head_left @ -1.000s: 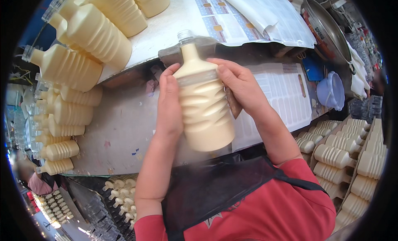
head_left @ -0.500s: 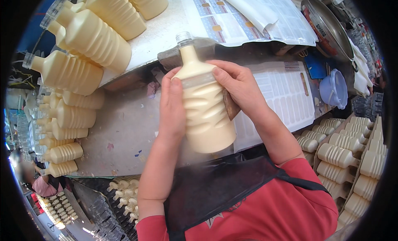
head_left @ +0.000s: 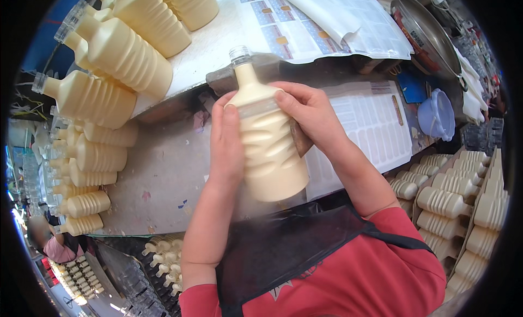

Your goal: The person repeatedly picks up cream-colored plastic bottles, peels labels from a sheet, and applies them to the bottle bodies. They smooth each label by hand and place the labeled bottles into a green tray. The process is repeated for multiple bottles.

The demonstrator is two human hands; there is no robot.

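A cream-coloured bottle (head_left: 274, 178) with wavy ridges and a see-through threaded mouth lies tilted in front of me, its neck pointing away. A clear band (head_left: 259, 109) crosses it just below the shoulder. My left hand (head_left: 225, 140) is closed on the bottle's left side, thumb on the band's left end. On the other side, my right hand (head_left: 311, 114) grips the shoulder, its thumb pressing the band's right end. Under my right palm, against the bottle, a brown wooden-looking piece (head_left: 301, 141) sticks out; the rest of it is hidden.
Similar cream bottles (head_left: 128, 55) stand at the far left, with more stacked along the table's left edge. Printed label sheets (head_left: 305, 31) cover the raised surface ahead. A pale sheet (head_left: 359, 131) lies right, near a lilac bucket (head_left: 437, 116). Crated bottles (head_left: 444, 201) fill the lower right.
The whole view has shifted slightly. Both hands keep the same hold on the bottle, and the right thumb has moved a little left along the band.
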